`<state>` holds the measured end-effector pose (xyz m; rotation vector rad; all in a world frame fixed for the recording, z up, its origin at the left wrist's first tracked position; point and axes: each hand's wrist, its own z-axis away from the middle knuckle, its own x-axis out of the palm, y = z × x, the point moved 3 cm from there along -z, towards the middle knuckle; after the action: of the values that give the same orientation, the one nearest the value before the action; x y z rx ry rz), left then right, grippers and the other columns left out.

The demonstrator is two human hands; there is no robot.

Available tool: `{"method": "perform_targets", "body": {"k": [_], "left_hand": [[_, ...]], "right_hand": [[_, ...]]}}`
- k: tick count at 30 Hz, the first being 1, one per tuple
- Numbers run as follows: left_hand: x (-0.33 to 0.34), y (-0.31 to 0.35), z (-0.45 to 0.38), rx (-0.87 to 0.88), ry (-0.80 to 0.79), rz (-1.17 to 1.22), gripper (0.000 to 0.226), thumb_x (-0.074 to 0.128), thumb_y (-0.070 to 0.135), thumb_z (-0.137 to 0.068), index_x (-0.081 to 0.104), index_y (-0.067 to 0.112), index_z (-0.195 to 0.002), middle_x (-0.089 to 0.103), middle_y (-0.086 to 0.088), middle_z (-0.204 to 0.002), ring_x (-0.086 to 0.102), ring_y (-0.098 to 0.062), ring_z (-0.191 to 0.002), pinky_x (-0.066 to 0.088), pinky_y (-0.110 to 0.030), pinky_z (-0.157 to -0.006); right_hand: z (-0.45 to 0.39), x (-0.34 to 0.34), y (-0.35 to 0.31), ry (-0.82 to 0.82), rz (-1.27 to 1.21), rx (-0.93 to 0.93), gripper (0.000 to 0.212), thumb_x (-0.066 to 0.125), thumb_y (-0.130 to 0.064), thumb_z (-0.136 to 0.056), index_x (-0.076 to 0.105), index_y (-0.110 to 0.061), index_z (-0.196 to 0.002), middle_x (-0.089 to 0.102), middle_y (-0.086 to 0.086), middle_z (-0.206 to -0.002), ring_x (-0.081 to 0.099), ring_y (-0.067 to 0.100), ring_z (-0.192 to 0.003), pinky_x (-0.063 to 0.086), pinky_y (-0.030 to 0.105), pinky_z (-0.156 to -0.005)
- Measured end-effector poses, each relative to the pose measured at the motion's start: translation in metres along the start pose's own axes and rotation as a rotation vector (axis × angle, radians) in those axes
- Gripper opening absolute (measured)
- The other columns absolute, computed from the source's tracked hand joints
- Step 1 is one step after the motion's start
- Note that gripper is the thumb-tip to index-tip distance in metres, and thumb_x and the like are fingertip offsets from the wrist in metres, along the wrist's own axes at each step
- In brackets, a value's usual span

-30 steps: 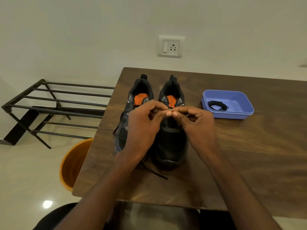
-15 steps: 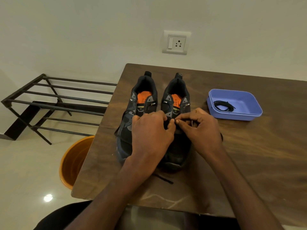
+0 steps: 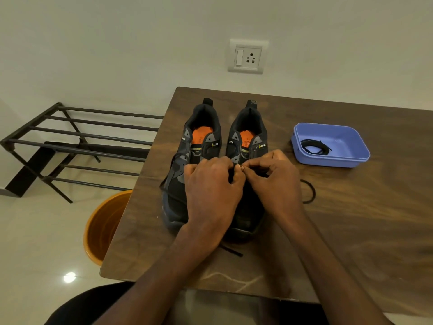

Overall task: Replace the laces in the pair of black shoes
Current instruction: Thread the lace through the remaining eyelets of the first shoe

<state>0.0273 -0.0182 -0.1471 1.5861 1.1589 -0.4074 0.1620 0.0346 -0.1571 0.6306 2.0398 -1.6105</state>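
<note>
Black lace-up shoes with orange insoles stand side by side on the brown wooden table, toes at 6 o'clock, heels at 12. Right shoe carries the work: left hand and right hand meet over its eyelets, fingertips pinching a black lace that loops out at 3 o'clock. Left shoe lies beside. At 2 o'clock, a blue plastic tray holds a coiled spare lace.
</note>
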Motion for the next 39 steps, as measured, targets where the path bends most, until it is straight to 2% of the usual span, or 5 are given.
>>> {"method": "perform_targets", "body": {"k": [7,15,32,36,39], "left_hand": [[0.002,0.000,0.001,0.023,0.035,-0.015,0.015,0.061,0.039,-0.101,0.070,0.027,-0.097,0.066,0.011,-0.084,0.058,-0.007,-0.079,0.023,-0.025,-0.089],[0.002,0.001,0.003,0.017,0.060,0.005,0.013,0.063,0.037,-0.099,0.070,0.027,-0.096,0.065,0.012,-0.080,0.057,-0.007,-0.075,0.023,-0.026,-0.089],[0.000,-0.005,-0.001,0.027,-0.034,0.029,0.008,0.067,0.030,-0.098,0.072,0.033,-0.103,0.071,0.015,-0.091,0.063,-0.005,-0.088,0.017,-0.025,-0.090],[-0.009,-0.003,-0.011,0.055,-0.048,0.147,0.004,0.062,0.032,-0.097,0.065,0.030,-0.097,0.067,0.014,-0.086,0.065,-0.004,-0.085,0.041,-0.035,-0.101],[-0.035,-0.004,-0.025,-0.002,0.043,0.634,0.006,0.051,0.014,-0.105,0.057,0.013,-0.105,0.072,0.000,-0.091,0.071,-0.007,-0.085,0.060,-0.029,-0.075]], "right_hand": [[-0.002,0.000,0.000,-0.021,0.164,-0.070,0.012,0.075,-0.036,-0.090,0.079,-0.035,-0.102,0.056,-0.011,-0.092,0.056,0.013,-0.091,0.056,0.038,-0.074],[0.005,0.003,-0.002,0.084,-0.007,0.009,0.007,0.078,-0.025,-0.088,0.082,-0.030,-0.093,0.061,-0.014,-0.087,0.061,0.000,-0.077,0.052,0.020,-0.068],[-0.004,-0.001,0.008,-0.114,-0.072,-0.013,0.013,0.076,-0.020,-0.092,0.081,-0.023,-0.104,0.054,-0.012,-0.089,0.055,-0.008,-0.083,0.042,0.008,-0.068],[-0.003,-0.002,0.011,-0.182,0.024,-0.108,0.026,0.073,-0.028,-0.093,0.075,-0.031,-0.119,0.052,-0.009,-0.101,0.057,0.009,-0.098,0.055,0.035,-0.085],[-0.001,-0.008,0.013,-0.214,0.099,-0.135,0.035,0.070,-0.040,-0.093,0.066,-0.042,-0.128,0.049,-0.012,-0.106,0.054,0.010,-0.103,0.056,0.041,-0.088]]}}
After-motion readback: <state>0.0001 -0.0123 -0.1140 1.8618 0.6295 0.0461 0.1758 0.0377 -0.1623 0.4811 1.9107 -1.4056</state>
